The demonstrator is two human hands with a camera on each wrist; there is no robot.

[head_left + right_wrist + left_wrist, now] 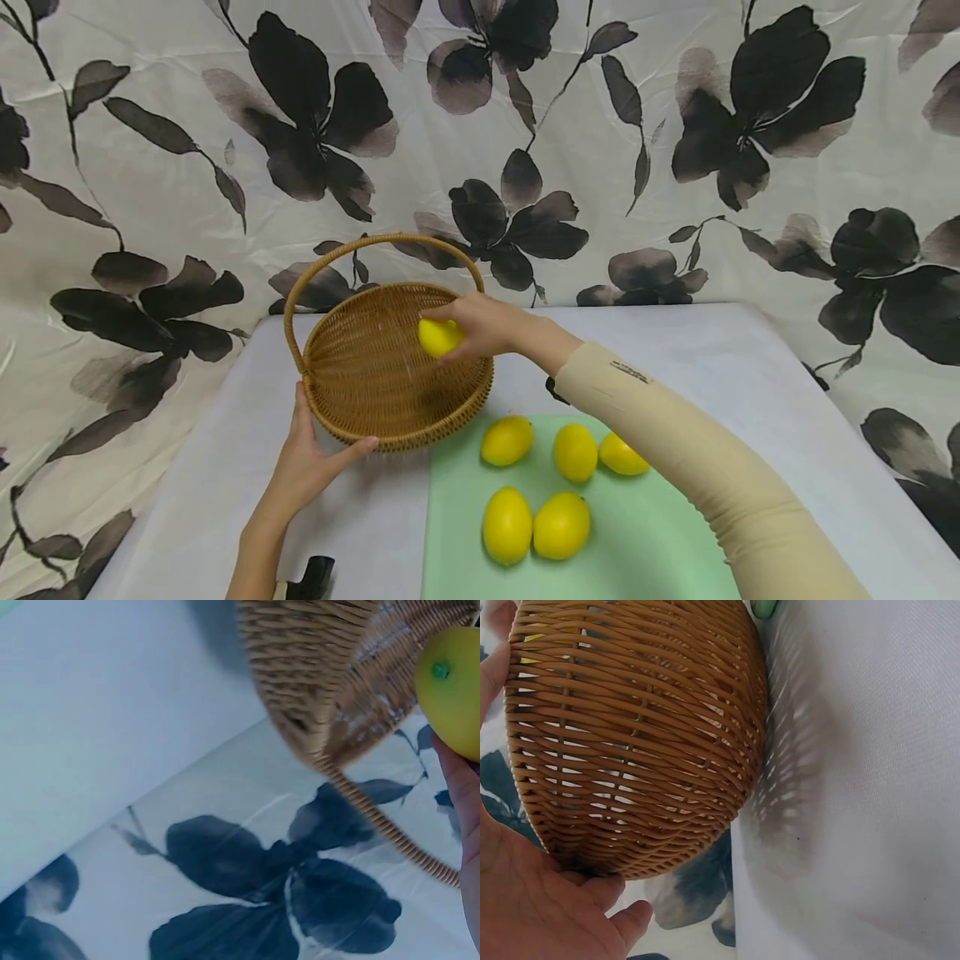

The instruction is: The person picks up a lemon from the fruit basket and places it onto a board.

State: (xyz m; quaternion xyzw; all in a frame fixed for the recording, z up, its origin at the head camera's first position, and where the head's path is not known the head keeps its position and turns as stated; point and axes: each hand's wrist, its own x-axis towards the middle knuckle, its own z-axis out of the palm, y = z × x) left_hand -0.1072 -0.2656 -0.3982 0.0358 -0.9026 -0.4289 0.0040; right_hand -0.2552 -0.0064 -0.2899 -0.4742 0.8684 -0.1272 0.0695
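A brown wicker basket (367,383) with an arched handle stands at the back left of the table, its opening tilted towards me. My left hand (311,467) grips its near left side, thumb on the rim and fingers against the outer weave. In the left wrist view the basket's woven wall (637,735) shows beside that hand (540,900). Inside the basket's opening, at its right, my right hand (483,325) holds a yellow lemon (437,337) between thumb and fingers. The right wrist view shows this lemon (454,697) with its green stem end, apart from the weave.
Several more lemons (507,525) lie on a light green mat (637,542) at the front right. A white cloth (375,525) covers the table. Behind it hangs a floral curtain (630,208). The basket's handle (405,238) arches over the opening.
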